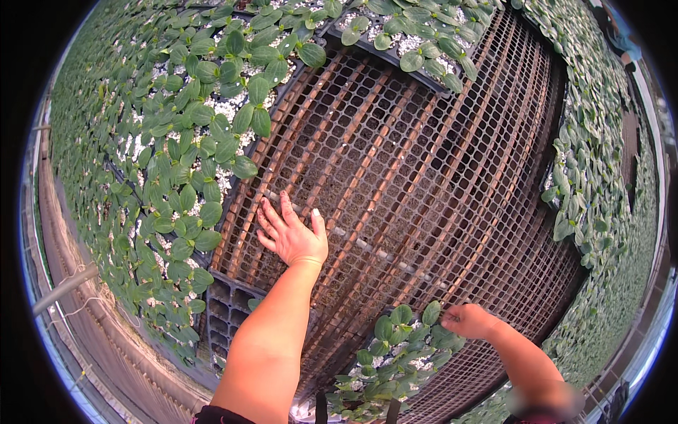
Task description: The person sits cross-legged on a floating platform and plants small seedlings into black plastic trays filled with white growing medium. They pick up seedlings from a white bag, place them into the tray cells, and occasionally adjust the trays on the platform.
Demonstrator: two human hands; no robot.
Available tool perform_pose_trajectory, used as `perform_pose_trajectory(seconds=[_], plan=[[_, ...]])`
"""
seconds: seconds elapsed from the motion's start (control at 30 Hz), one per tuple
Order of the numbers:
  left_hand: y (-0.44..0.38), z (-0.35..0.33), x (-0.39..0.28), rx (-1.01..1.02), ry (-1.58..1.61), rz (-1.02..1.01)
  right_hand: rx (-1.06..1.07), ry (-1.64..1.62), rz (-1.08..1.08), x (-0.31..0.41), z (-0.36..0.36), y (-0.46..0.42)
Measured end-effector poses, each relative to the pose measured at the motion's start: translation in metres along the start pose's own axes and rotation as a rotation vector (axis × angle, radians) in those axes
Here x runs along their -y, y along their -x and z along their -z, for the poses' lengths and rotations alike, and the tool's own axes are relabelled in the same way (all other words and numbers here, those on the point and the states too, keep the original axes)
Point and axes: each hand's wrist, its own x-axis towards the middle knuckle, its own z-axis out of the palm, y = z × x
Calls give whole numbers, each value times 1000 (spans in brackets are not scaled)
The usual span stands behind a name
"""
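My left hand [296, 238] is spread, palm down and holding nothing, over a mesh bench top [365, 164] with rusty brown bars. Soil marks its fingertips. My right hand [469, 320] has its fingers curled beside the right edge of a tray of broad-leaved seedlings [400, 350] close to my body. Leaves and the hand itself hide whether those fingers grip the tray or a plant. White granules show between the seedlings' stems. Below my left hand, partly behind the forearm, is a black plug tray [220, 312] with bare cells in view.
Dense seedling trays [180, 175] line the left side, and more seedlings [598, 175] the right. Another seedling tray [418, 42] juts over the mesh at the far end. A grey pipe [66, 289] sticks out at the lower left. A person in blue [622, 37] is at the upper right.
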Motion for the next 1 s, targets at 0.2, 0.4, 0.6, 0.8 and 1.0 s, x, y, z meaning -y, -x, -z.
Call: perform_pose_trajectory(seconds=[0.2, 0.4, 0.6, 0.8, 1.0], plan=[[1, -3, 3, -52, -40, -8, -4, -45, 23, 2, -3, -5], [3, -9, 3, -60, -62, 2, 20, 205, 191, 13, 0, -7], [3, -10, 1, -65, -70, 2, -323, 307, 303, 44, 82, -22], [3, -9, 5, -79, -62, 2, -668, 353, 195, 78, 191, -35], [4, -13, -2, -90, -44, -30, -1379, 390, 299, 61, 222, -24]])
